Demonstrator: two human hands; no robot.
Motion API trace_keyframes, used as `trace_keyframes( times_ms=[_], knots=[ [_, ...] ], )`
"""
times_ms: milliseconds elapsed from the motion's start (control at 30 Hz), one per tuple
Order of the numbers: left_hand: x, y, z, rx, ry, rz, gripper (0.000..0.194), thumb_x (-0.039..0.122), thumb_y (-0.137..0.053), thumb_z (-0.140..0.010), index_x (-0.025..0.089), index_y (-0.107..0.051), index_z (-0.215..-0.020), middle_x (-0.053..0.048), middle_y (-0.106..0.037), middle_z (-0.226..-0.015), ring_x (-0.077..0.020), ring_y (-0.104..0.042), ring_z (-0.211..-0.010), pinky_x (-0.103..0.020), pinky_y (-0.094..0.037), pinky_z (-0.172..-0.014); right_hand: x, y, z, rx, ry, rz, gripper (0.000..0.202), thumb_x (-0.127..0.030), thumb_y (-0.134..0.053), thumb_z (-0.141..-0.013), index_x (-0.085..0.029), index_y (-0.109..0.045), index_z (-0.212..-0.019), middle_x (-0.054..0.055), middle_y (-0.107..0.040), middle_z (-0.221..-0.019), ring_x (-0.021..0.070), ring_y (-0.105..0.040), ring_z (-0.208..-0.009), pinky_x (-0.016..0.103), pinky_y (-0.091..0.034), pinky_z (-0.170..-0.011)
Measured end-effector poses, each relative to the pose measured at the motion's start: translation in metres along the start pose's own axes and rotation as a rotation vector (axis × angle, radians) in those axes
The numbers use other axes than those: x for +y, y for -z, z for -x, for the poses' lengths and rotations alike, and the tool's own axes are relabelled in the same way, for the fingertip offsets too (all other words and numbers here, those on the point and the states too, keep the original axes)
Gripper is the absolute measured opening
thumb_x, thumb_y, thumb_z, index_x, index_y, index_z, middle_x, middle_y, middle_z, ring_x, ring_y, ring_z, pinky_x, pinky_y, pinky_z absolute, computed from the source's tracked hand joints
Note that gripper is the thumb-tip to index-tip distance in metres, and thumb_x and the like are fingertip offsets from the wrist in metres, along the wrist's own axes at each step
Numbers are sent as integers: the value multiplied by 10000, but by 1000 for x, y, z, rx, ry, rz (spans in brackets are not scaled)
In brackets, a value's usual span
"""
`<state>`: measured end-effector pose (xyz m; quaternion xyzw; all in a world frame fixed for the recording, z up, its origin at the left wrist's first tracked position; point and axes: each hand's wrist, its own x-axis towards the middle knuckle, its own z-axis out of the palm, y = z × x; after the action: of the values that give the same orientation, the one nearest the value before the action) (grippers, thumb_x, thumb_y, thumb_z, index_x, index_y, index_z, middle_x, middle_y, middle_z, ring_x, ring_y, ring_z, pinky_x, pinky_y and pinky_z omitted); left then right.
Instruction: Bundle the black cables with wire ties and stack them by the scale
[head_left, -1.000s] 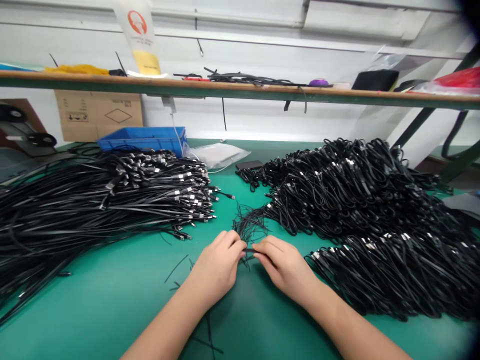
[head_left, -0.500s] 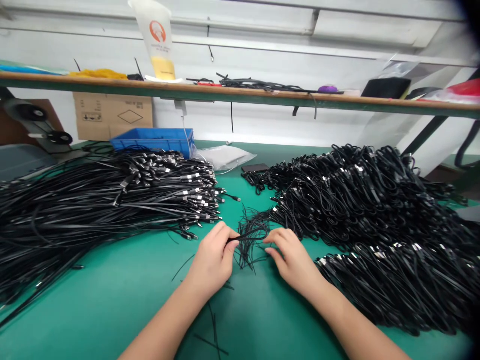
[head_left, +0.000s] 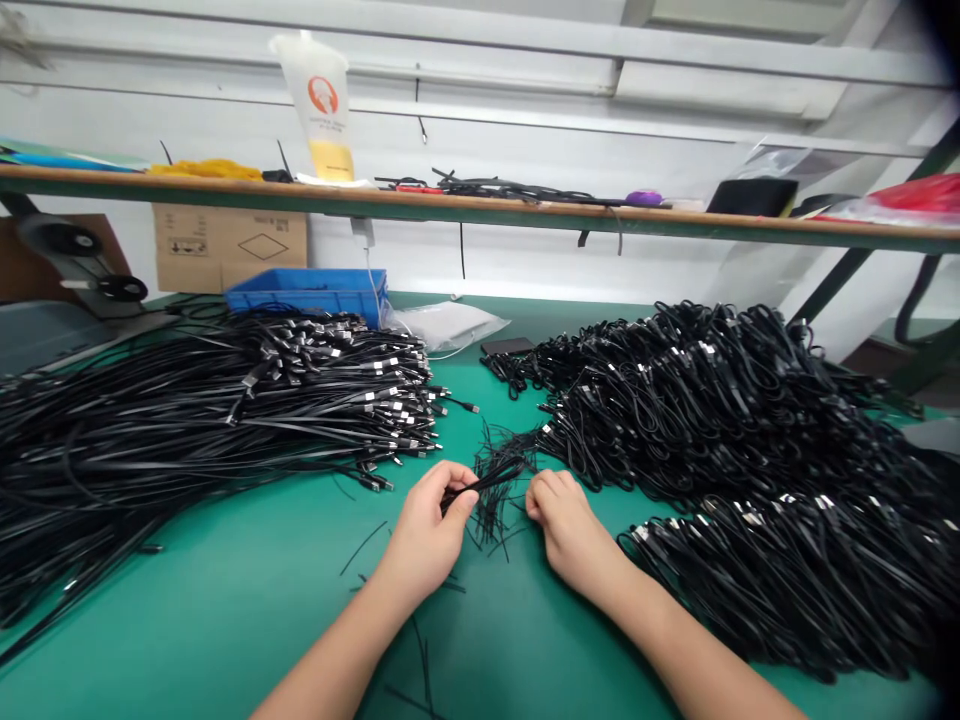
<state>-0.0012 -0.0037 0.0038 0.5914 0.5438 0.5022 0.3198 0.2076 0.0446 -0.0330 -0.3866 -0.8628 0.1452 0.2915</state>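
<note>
My left hand (head_left: 429,528) is closed on a folded black USB cable (head_left: 491,479), thumb on top, and the looped end points right. My right hand (head_left: 564,520) sits a little to the right of that loop, apart from it, with its fingers curled into a pinch. Whatever its fingertips hold, if anything, is too small to make out. Between and behind both hands lies a loose heap of thin black ties (head_left: 501,528). The plug ends of the held cable are hidden in my left hand.
Long loose USB cables (head_left: 225,430) cover the left of the green table (head_left: 225,630). Bundled cables (head_left: 675,400) are piled on the right, with another row (head_left: 795,580) nearer me. A blue bin (head_left: 307,290) stands behind. A shelf (head_left: 420,203) crosses above, carrying a plastic cup (head_left: 322,110).
My right hand's fingers have gone from spread near the loop to closed in a pinch. The cable's looped end tilts slightly upward now. The camera view has shifted a little.
</note>
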Motion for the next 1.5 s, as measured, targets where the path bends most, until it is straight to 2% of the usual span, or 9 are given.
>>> trace_keyframes(
  times_ms=[100,267,500,767,933,1200,1333,1400,1500],
  knots=[
    [4,-4,2,-47,118,163,71,244,-565,-832,186,-574,-873,-3,-535,-800,-165,-496,-763,-276,-379,-703,6,1,-2,114,-71,-83,215,-40,-378,-898,-211,-473,-807,39,-553,-797,213,-511,-762,323,-420,-687],
    [8,-17,9,-146,276,448,242,380,-661,-821,188,-548,-915,64,-421,-680,-98,-384,-595,-229,-298,-579,3,-2,-3,284,-190,-209,191,-172,-383,-970,-196,-573,-975,71,-640,-914,219,-608,-837,325,-485,-734],
    [5,-33,12,-115,333,590,428,468,-798,-713,175,-577,-934,64,-468,-676,-78,-404,-557,-219,-307,-538,-41,-6,5,246,-334,-613,63,-265,-539,-911,-209,-548,-883,17,-602,-792,174,-586,-692,268,-489,-625],
    [5,-34,13,-116,376,571,411,461,-800,-709,151,-614,-905,42,-503,-685,-89,-434,-586,-229,-328,-564,-50,-4,10,247,-303,-595,127,-264,-529,-903,-223,-490,-790,2,-565,-744,165,-550,-672,266,-460,-620],
    [6,-34,14,-144,399,617,364,404,-810,-719,141,-632,-895,20,-528,-726,-93,-444,-612,-235,-336,-579,-48,-3,12,256,-203,-535,118,-192,-516,-909,-224,-485,-800,5,-581,-754,158,-553,-667,258,-471,-613],
    [14,-25,18,-194,485,863,282,308,-813,-759,156,-617,-894,40,-474,-703,-80,-413,-608,-224,-331,-583,-39,12,12,248,292,-278,244,-43,-463,-943,-196,-588,-1086,72,-655,-984,180,-614,-918,302,-527,-803],
    [18,-28,21,-203,452,780,261,309,-803,-753,159,-612,-849,40,-481,-699,-84,-399,-603,-225,-313,-573,-41,27,14,295,505,89,212,-69,-474,-973,-180,-645,-1032,81,-695,-908,192,-591,-813,337,-494,-716],
    [19,-30,22,-203,403,672,238,309,-789,-752,157,-611,-798,36,-496,-679,-93,-394,-603,-227,-305,-569,-42,32,16,341,591,294,202,-93,-508,-974,-190,-670,-1046,76,-721,-920,199,-579,-811,364,-470,-747],
    [21,-30,22,-203,315,514,201,302,-747,-772,164,-607,-728,30,-520,-657,-115,-425,-623,-236,-330,-592,-40,33,17,382,542,346,281,-92,-513,-976,-199,-640,-1202,90,-718,-1043,220,-576,-925,387,-452,-836]
  ],
)
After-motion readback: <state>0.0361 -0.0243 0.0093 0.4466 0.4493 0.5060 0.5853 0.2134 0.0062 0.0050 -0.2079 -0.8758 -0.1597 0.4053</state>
